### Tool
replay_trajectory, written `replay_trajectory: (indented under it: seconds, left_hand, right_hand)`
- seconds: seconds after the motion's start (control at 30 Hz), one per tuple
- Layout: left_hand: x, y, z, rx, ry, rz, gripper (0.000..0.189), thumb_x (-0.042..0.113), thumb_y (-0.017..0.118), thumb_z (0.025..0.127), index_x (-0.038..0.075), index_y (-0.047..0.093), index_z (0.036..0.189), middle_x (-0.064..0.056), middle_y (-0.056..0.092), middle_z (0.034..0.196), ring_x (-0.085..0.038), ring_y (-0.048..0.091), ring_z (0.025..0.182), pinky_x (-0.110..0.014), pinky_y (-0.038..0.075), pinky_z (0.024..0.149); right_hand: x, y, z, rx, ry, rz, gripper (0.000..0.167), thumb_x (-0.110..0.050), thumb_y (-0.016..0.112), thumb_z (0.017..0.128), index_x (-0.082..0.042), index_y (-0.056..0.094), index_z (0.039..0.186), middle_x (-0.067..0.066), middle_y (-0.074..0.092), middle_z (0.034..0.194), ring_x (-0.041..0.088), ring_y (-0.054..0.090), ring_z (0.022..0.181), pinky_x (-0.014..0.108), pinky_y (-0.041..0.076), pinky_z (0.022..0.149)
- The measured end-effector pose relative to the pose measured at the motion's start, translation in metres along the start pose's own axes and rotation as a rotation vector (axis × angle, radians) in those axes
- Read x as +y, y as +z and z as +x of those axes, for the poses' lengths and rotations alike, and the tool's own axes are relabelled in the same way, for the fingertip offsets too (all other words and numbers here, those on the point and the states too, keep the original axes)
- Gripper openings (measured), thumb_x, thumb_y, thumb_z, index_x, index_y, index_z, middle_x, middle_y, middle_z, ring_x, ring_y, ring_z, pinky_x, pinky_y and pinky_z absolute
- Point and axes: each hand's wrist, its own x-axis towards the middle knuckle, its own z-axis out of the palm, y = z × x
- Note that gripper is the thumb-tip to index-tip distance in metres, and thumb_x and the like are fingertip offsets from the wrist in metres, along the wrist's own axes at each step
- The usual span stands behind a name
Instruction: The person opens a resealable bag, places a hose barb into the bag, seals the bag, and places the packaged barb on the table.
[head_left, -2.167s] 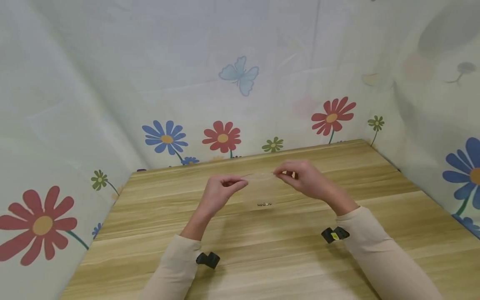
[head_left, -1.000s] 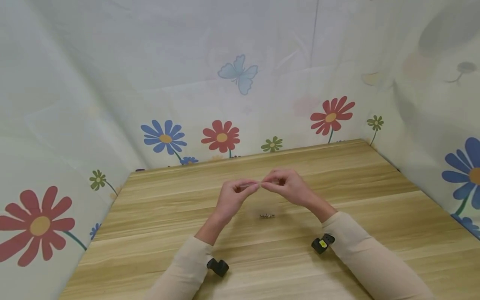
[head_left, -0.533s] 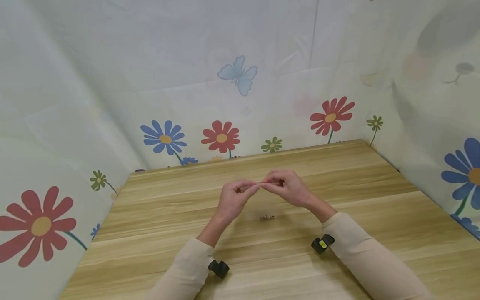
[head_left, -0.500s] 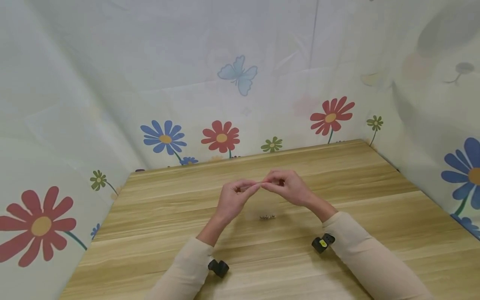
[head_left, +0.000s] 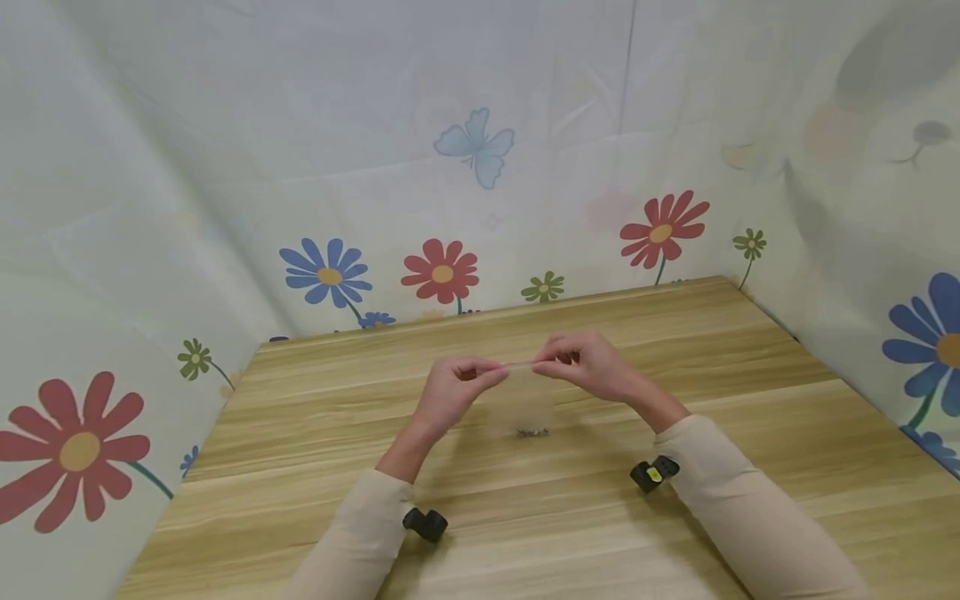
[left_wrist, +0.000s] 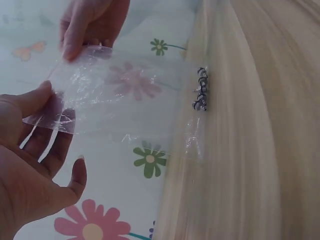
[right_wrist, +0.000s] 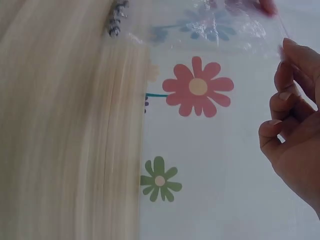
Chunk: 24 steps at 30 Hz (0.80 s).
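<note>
A clear plastic bag (head_left: 521,402) hangs upright between my hands over the table. Along its bottom lie several small shiny metal pieces (left_wrist: 201,90), curled or ring-like in shape. My left hand (head_left: 445,393) pinches the bag's top edge near its left end with thumb and fingers. At the other end of that edge, my right hand (head_left: 598,368) pinches it between thumb and forefinger. Seen from the left wrist, the bag (left_wrist: 125,107) is stretched flat and see-through. The right wrist view has the right hand (right_wrist: 300,125) with its other fingers curled below the bag's corner.
A wood-grain table (head_left: 315,425) lies beneath both hands. White cloth walls (head_left: 360,108) printed with flowers and a butterfly surround it at the back and sides. A black wrist camera (head_left: 426,525) sits on the left sleeve, another camera (head_left: 655,473) on the right.
From far apart on the bag's top edge, my hands came together at its middle. Since half a second ago they have slid apart again, left hand leftward, right hand rightward.
</note>
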Motion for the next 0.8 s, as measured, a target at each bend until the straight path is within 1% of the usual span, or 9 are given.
replay_trajectory:
  seconds: [0.1,0.17,0.3,0.4,0.47,0.53,0.63,0.73,0.8]
  left_hand:
    - [0.000,-0.005,0.000,-0.025,-0.008,0.005,0.026,0.026,0.074,0.092,0.005,0.077,0.108,-0.006,0.076,0.098,-0.021,0.066,0.090,-0.031,0.050,0.076]
    - [-0.001,-0.007,0.000,-0.031,-0.008,0.011,0.026,0.027,0.074,0.092,0.006,0.078,0.106,-0.007,0.076,0.097,-0.023,0.068,0.093,-0.034,0.052,0.078]
    - [0.000,-0.009,0.002,-0.045,0.003,0.017,0.023,0.026,0.074,0.092,0.007,0.079,0.103,-0.006,0.076,0.095,-0.027,0.070,0.094,-0.041,0.054,0.081]
    - [0.002,-0.010,0.002,-0.046,-0.006,0.014,0.022,0.025,0.076,0.091,0.006,0.079,0.102,-0.003,0.076,0.094,-0.027,0.070,0.093,-0.047,0.054,0.085]
    - [0.005,-0.010,0.002,-0.048,-0.023,0.011,0.022,0.026,0.078,0.089,0.007,0.080,0.101,-0.002,0.076,0.093,-0.025,0.070,0.091,-0.046,0.054,0.084]
    - [0.009,-0.012,0.000,-0.060,-0.032,0.025,0.023,0.028,0.078,0.088,0.009,0.080,0.101,-0.002,0.076,0.092,-0.022,0.070,0.089,-0.040,0.054,0.081]
    - [0.018,-0.016,-0.003,-0.129,-0.027,0.063,0.023,0.029,0.077,0.090,0.010,0.080,0.101,-0.003,0.076,0.090,-0.020,0.070,0.086,-0.036,0.055,0.080]
    - [0.033,-0.022,-0.009,-0.230,-0.018,0.091,0.022,0.027,0.074,0.092,0.009,0.079,0.104,-0.005,0.076,0.091,-0.024,0.071,0.086,-0.036,0.055,0.083]
    - [0.042,-0.026,-0.013,-0.296,-0.033,0.086,0.021,0.025,0.074,0.092,0.008,0.079,0.104,-0.008,0.076,0.090,-0.028,0.071,0.086,-0.036,0.056,0.083]
  right_hand:
    - [0.000,-0.005,-0.002,-0.006,0.021,-0.025,0.008,-0.012,0.072,0.094,-0.014,0.078,0.090,-0.007,0.056,0.072,0.012,0.043,0.059,0.026,0.034,0.054]
    - [0.000,-0.007,-0.003,-0.010,0.023,-0.041,0.008,-0.012,0.071,0.094,-0.014,0.078,0.090,-0.007,0.057,0.072,0.012,0.043,0.060,0.026,0.035,0.054]
    - [-0.001,-0.010,-0.002,-0.018,0.011,-0.046,0.008,-0.012,0.071,0.094,-0.013,0.078,0.090,-0.007,0.057,0.072,0.012,0.043,0.060,0.025,0.035,0.054]
    - [-0.003,-0.014,-0.003,-0.030,0.015,-0.047,0.008,-0.011,0.072,0.093,-0.013,0.079,0.089,-0.007,0.056,0.071,0.011,0.041,0.059,0.025,0.033,0.053]
    - [-0.005,-0.017,-0.004,-0.046,0.023,-0.054,0.007,-0.012,0.073,0.092,-0.013,0.079,0.089,-0.008,0.054,0.070,0.010,0.040,0.058,0.024,0.033,0.053]
    - [-0.010,-0.021,-0.005,-0.075,0.034,-0.065,0.006,-0.013,0.074,0.092,-0.013,0.079,0.088,-0.008,0.053,0.069,0.009,0.040,0.057,0.024,0.033,0.052]
    - [-0.023,-0.030,-0.006,-0.145,0.056,-0.078,0.008,-0.016,0.073,0.093,-0.014,0.078,0.087,-0.008,0.054,0.067,0.007,0.039,0.055,0.023,0.033,0.050]
    - [-0.038,-0.039,-0.008,-0.236,0.077,-0.058,0.011,-0.018,0.072,0.094,-0.014,0.077,0.085,-0.008,0.056,0.066,0.007,0.039,0.052,0.023,0.033,0.048]
    - [-0.046,-0.043,-0.009,-0.294,0.082,-0.038,0.013,-0.019,0.072,0.094,-0.014,0.076,0.083,-0.008,0.059,0.066,0.006,0.041,0.052,0.023,0.034,0.048]
